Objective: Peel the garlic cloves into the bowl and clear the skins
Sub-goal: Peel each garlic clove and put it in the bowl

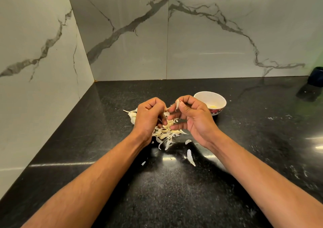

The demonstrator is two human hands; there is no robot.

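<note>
Both hands hover close together above a pile of garlic skins on the black counter. My left hand is curled, its fingertips pinching something small and pale that I cannot make out. My right hand pinches a garlic clove between thumb and forefinger, with its other fingers partly spread. A white bowl with a red pattern stands just right of my right hand, holding a little peeled garlic.
Loose skin pieces lie nearer to me on the counter. Marble walls meet in a corner at the back left. A dark container stands at the far right edge against the wall.
</note>
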